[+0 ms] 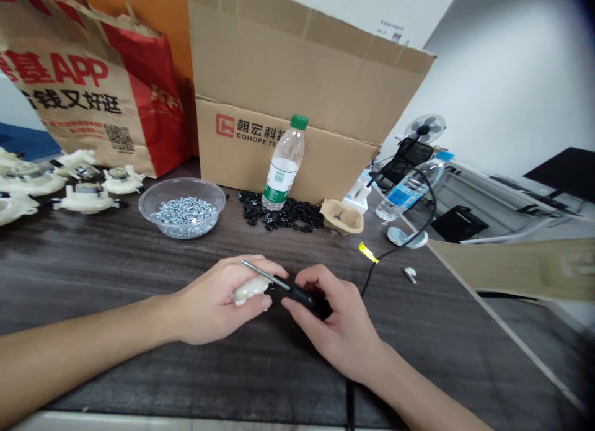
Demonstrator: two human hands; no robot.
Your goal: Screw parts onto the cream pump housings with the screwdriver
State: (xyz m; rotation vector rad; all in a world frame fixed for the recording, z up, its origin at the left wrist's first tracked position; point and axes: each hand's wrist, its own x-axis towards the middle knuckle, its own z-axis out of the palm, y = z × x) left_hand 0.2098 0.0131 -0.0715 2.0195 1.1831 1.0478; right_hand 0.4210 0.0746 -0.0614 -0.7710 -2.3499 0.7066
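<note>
My left hand [227, 301] is closed around a small cream plastic part [251, 289], most of it hidden by the fingers. A screwdriver [264, 274] with a black handle sits in my right hand [341, 322], its bare metal shaft slanting up and left across the cream part. The two hands are close together above the table, fingertips nearly meeting. Whether the shaft touches the part, I cannot tell. Beyond my left hand stands a clear plastic bowl [147, 209] with many small silver screws [186, 214]. Small black plastic pieces [297, 215] lie heaped behind my hands.
A green-capped bottle [283, 164] stands among the black pieces, beside a brown paper tray [344, 219]. Several cream assemblies [86, 198] are at the left, below a paper bag [93, 84]. A cardboard box [297, 65] backs the table. Rightward are another bottle [409, 192], a cable [369, 276] and an earbud [409, 274].
</note>
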